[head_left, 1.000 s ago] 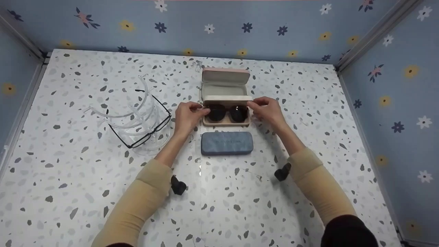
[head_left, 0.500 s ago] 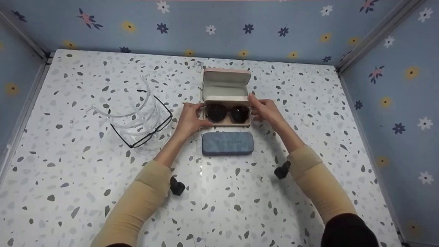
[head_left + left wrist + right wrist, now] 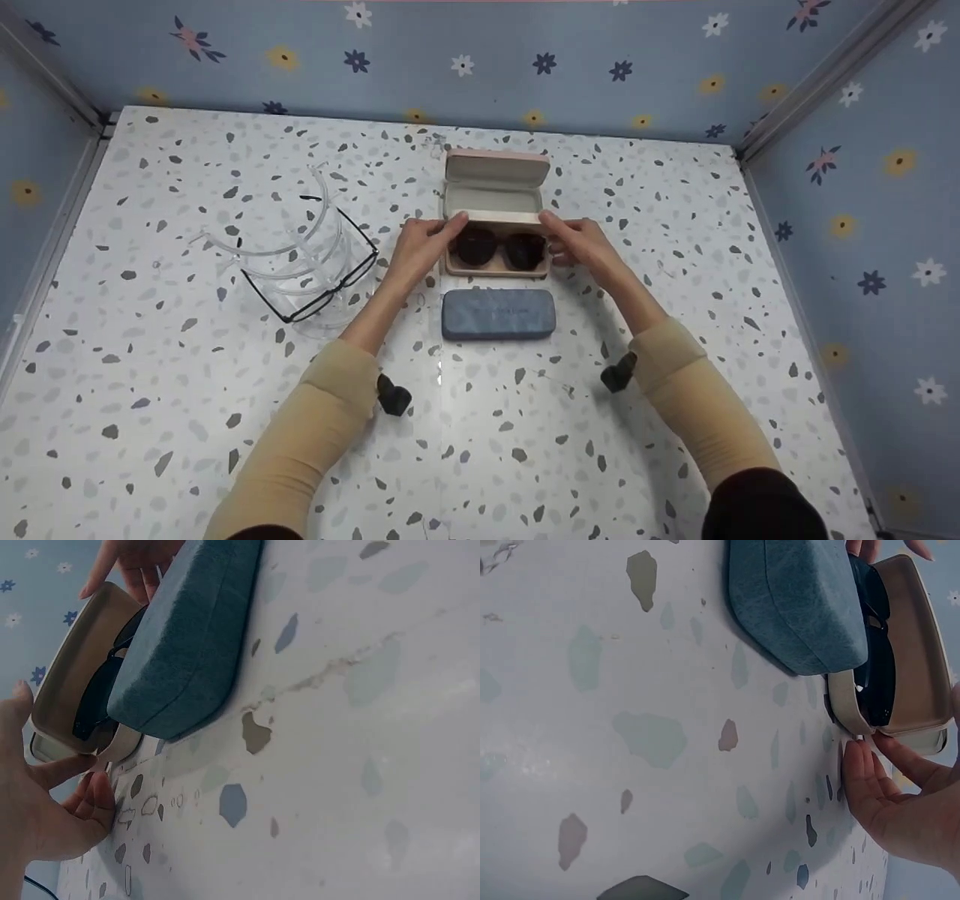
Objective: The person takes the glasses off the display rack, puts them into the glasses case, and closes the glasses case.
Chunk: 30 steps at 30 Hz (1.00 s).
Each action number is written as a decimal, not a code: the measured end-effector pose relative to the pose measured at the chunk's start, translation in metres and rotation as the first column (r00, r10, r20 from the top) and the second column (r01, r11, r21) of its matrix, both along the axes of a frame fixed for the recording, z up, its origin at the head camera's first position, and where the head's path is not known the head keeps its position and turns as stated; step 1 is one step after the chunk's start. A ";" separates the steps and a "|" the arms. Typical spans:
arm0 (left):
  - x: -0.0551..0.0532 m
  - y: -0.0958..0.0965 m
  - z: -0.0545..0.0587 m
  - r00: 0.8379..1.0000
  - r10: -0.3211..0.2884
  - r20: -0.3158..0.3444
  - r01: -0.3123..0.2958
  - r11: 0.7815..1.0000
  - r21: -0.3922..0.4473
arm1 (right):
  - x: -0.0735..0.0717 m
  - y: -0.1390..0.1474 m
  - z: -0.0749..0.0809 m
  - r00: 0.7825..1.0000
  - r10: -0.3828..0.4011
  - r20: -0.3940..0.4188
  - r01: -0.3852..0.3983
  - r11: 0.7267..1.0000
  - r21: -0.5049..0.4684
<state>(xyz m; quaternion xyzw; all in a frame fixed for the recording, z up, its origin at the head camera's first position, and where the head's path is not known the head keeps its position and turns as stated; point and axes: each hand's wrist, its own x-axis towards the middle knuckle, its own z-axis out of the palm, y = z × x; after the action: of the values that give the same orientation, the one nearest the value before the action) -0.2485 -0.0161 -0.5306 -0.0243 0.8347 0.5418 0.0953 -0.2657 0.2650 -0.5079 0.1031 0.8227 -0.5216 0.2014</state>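
A cream glasses case (image 3: pixel 500 271) lies with its lid raised, and dark sunglasses (image 3: pixel 499 249) rest inside, lenses up. My left hand (image 3: pixel 420 251) grips its left end, thumb at the lid's upper edge and index finger by the hinge corner. At the right end, my right hand (image 3: pixel 589 244) holds it the same way, thumb on the lid edge. The left wrist view shows the left hand's other fingers (image 3: pixel 94 802) curled low beside the case. Just in front lies a closed blue glasses case (image 3: pixel 499 315), which partly hides the sunglasses in both wrist views.
Behind stands another case (image 3: pixel 495 199), opened, with a pink outer lid and grey lining. To the left, black-framed glasses (image 3: pixel 330 292) sit on a clear curved display stand (image 3: pixel 300 259). Flowered blue panels (image 3: pixel 495 90) border the speckled table (image 3: pixel 517 420).
My left thumb has moved from the sunglasses' left side, past the case's front edge, up to the lid edge. My right hand has shifted only slightly. The cases have stayed in place.
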 end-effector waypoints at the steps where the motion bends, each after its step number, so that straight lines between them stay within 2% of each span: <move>1: -0.001 0.000 0.001 1.000 0.011 0.009 -0.011 1.000 0.010 | 0.000 0.000 0.000 1.000 0.001 0.000 -0.001 1.000 -0.004; 7: -0.004 -0.001 0.003 0.998 0.016 0.058 -0.019 0.999 0.051 | -0.001 0.002 -0.001 0.999 0.037 0.013 -0.037 0.999 -0.024; 10: -0.004 -0.003 0.001 0.999 -0.006 0.046 0.004 0.999 0.048 | -0.001 0.004 -0.001 0.998 0.067 0.015 -0.067 0.998 -0.021; 15: -0.004 -0.005 -0.003 0.999 -0.041 0.005 0.041 0.997 0.062 | -0.001 0.007 -0.002 0.993 0.120 0.013 -0.120 0.992 0.036; 21: -0.002 -0.008 -0.005 0.996 -0.080 -0.040 0.083 0.992 0.091 | 0.002 0.010 -0.004 0.983 0.181 -0.024 -0.179 0.982 0.052; 26: -0.001 -0.009 -0.007 0.993 -0.115 -0.031 0.118 0.985 0.129 | 0.004 0.013 -0.004 0.977 0.211 -0.037 -0.211 0.977 0.018; 30: -0.001 -0.010 -0.009 0.990 -0.140 -0.023 0.142 0.982 0.121 | 0.005 0.014 -0.005 0.970 0.236 -0.050 -0.236 0.972 0.012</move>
<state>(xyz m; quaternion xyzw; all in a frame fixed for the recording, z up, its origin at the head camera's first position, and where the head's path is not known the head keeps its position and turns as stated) -0.2499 -0.0261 -0.5392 0.0446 0.8001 0.5841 0.1289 -0.2607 0.2794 -0.5124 -0.0084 0.8355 -0.4940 0.2404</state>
